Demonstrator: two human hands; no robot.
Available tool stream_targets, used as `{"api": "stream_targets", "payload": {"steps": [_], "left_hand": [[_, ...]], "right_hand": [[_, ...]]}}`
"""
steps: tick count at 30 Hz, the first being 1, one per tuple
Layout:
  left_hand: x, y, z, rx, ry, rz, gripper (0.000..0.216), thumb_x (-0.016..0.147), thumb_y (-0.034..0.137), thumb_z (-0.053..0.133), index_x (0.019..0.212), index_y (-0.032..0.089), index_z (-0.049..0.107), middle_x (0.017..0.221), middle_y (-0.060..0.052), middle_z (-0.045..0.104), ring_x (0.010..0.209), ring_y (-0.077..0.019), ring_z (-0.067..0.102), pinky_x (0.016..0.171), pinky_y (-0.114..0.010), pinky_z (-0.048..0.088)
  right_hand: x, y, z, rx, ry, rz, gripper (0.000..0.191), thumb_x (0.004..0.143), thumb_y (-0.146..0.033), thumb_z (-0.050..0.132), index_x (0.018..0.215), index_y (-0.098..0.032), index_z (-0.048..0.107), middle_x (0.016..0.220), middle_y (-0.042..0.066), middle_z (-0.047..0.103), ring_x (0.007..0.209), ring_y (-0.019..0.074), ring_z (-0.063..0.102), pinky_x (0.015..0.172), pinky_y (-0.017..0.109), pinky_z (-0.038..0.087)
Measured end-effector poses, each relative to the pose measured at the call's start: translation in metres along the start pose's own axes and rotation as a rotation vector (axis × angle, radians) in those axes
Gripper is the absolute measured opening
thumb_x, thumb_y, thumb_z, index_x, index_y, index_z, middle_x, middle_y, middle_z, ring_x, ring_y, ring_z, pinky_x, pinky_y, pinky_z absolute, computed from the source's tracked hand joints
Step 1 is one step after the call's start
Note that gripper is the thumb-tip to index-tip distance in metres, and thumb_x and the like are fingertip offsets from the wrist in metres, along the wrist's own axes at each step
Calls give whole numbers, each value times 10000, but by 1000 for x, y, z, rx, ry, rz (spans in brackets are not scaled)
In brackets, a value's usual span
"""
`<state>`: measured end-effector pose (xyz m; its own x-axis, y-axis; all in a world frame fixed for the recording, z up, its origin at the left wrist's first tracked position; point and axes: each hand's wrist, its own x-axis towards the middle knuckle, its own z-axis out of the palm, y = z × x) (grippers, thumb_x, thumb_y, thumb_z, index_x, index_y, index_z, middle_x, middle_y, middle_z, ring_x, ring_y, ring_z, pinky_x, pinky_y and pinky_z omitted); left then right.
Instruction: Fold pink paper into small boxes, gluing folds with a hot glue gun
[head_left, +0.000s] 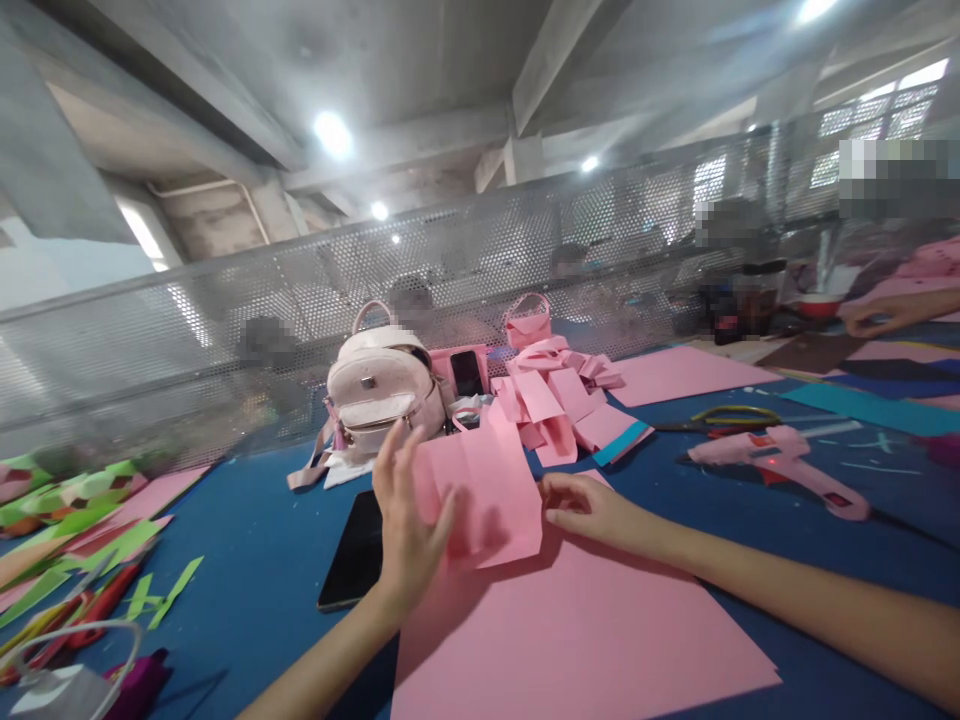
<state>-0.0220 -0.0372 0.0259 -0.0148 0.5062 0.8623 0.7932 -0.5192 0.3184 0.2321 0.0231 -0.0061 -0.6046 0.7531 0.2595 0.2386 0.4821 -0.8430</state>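
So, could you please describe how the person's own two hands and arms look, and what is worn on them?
The left hand and right hand wear no gloves. The left forearm and right forearm look slim, with no sleeve, watch or bracelet in sight. No ring shows, though some fingers are partly hidden.

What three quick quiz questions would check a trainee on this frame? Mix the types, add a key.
1. True or false: the pink glue gun lies nearer the left hand than the right hand.

2. Multiple choice: which is nearest the right hand?
a) scissors
b) folded pink piece
c) pink glue gun

3. Fill in: the upright phone stands between the pile of pink pieces and the pale ____.

Key: 1. False, it is nearer the right hand. 2. b. 3. backpack.
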Motion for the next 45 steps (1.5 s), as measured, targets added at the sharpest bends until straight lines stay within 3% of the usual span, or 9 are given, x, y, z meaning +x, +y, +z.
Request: {"api": "stream_targets", "payload": {"steps": [2,5,8,10,13,18,27,35,45], "left_hand": [[-4,-9,6,-161,42,-280,679,866,308,627,1452,269,287,1529,-115,293,1416,-286,264,1141,-484,250],[-18,-18,20,-498,2,-686,529,878,340,601,1363,307,394,1373,-94,503,1236,-242,517,992,-408,451],[-33,-16,30,-827,-100,-919,383,824,301,636,1194,283,544,1106,-56,667,977,-208,659,815,-354,536],[-38,-11,32,-929,-123,-977,382,748,229,676,1118,276,593,1024,-28,692,930,-202,671,806,-341,535],[-42,-4,30,-913,-141,-965,438,682,153,679,1097,277,620,1043,-16,696,1014,-221,649,896,-352,501],[-42,1,26,-783,-224,-860,427,758,220,644,1181,244,591,1232,-50,627,1247,-245,510,1084,-372,350],[-47,0,30,-719,-294,-753,479,786,271,622,1261,248,567,1131,-60,645,1199,-268,528,1080,-403,357],[-54,-3,32,-738,-358,-615,598,866,333,554,1436,245,396,1372,-106,520,1240,-293,500,1112,-478,311],[-52,8,23,-678,-381,-514,590,899,270,495,1472,239,356,1497,-73,419,1437,-262,263,1189,-410,188]], "right_hand": [[0,-3,2,36,31,36,232,829,-399,610,795,-177,551,774,8,557,727,161,527,654,269,420],[-2,-7,5,146,19,71,338,885,-496,540,786,-173,556,767,21,580,705,152,537,617,254,408],[-3,-7,8,202,22,103,401,895,-556,508,787,-172,546,756,32,610,692,153,565,586,244,396],[-2,-6,9,176,53,131,418,874,-581,525,771,-176,532,728,25,604,669,160,563,564,245,386],[0,-7,8,98,125,125,405,834,-581,572,800,-178,559,766,33,611,721,195,563,606,276,420],[-1,-8,5,92,139,112,364,835,-542,565,860,-179,571,826,41,602,784,216,561,662,302,446],[-2,-15,4,90,126,32,286,841,-462,549,784,-186,506,820,17,538,811,188,530,752,283,425],[1,-17,5,64,108,74,232,792,-393,586,742,-171,542,756,21,569,749,180,560,701,283,432],[11,-31,-9,-344,91,106,148,790,-316,570,724,-184,574,726,30,661,677,177,606,607,259,417]]}}
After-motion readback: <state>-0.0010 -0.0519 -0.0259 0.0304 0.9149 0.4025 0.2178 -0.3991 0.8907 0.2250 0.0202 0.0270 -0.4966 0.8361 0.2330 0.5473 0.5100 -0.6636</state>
